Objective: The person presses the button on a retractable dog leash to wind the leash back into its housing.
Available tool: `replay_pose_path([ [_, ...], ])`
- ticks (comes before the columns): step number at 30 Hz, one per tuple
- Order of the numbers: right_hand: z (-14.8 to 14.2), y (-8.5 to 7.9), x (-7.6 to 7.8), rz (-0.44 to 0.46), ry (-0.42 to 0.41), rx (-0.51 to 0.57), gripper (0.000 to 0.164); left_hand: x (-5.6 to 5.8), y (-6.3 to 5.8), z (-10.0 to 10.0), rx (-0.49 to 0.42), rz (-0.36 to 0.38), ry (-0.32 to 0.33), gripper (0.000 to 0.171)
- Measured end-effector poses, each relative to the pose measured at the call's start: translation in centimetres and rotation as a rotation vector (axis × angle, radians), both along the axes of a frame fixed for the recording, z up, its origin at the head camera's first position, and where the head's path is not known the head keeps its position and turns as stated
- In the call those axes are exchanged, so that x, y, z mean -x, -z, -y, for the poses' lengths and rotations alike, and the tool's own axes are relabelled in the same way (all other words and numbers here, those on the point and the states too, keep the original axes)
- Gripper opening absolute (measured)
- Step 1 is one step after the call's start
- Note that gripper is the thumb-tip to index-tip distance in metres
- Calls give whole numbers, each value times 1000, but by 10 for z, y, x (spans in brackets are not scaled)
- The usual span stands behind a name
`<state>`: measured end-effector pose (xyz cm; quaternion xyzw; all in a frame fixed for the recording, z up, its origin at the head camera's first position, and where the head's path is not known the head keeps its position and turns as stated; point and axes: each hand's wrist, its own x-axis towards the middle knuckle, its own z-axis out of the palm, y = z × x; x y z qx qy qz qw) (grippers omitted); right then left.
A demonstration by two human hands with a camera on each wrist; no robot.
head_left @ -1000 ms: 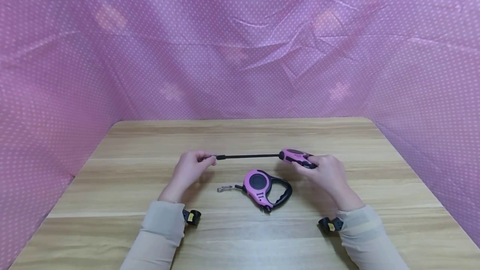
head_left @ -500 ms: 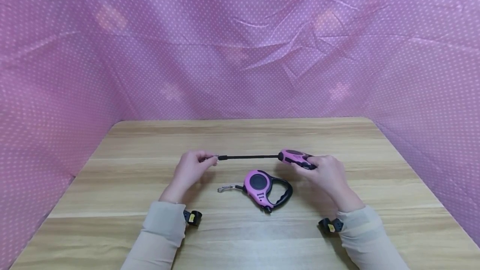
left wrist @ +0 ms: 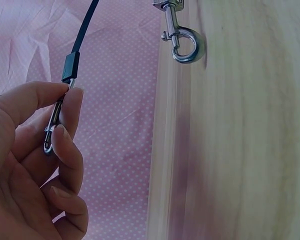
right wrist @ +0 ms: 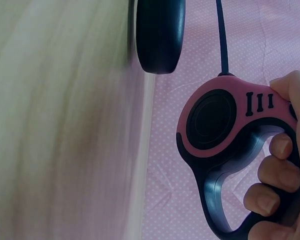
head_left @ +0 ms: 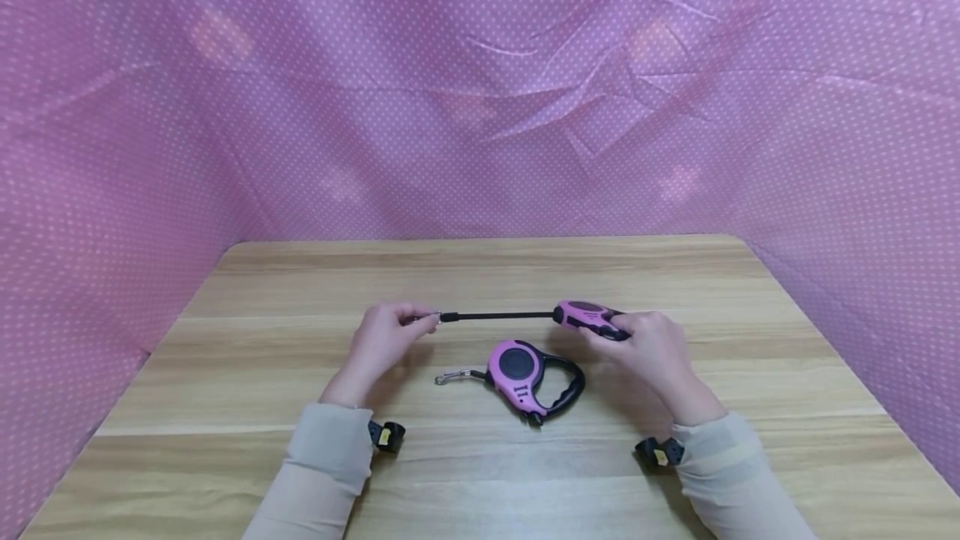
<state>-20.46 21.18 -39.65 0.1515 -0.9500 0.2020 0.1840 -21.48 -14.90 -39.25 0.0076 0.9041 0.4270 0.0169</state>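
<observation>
My right hand [head_left: 656,352] grips the looped handle of a pink and black retractable dog leash [head_left: 576,312], raised above the wooden table. In the right wrist view, several fingers pass through the handle loop and the thumb lies by the upper edge of the casing [right wrist: 210,120]. A black cord [head_left: 504,316] runs straight from it to my left hand [head_left: 378,348]. Thumb and forefinger there pinch the metal snap hook [left wrist: 52,120] at the cord's end. A second, matching leash [head_left: 516,362] lies flat between my forearms, its snap hook [head_left: 453,377] pointing left.
The light wooden table [head_left: 480,482] has rounded far corners. Pink dotted cloth [head_left: 480,148] hangs behind it and at both sides. A small black camera [head_left: 388,437] sits at the left wrist, another camera [head_left: 658,452] at the right.
Both hands have drawn very slightly closer together, and the visible cord between them is a little shorter. Their grips look the same, and the second leash has stayed in place.
</observation>
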Motion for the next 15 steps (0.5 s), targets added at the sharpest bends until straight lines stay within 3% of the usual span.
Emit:
replay_pose_path([
  [15, 1, 0, 0, -28, -4, -9, 36, 0, -1, -2, -6, -24, 18, 28],
])
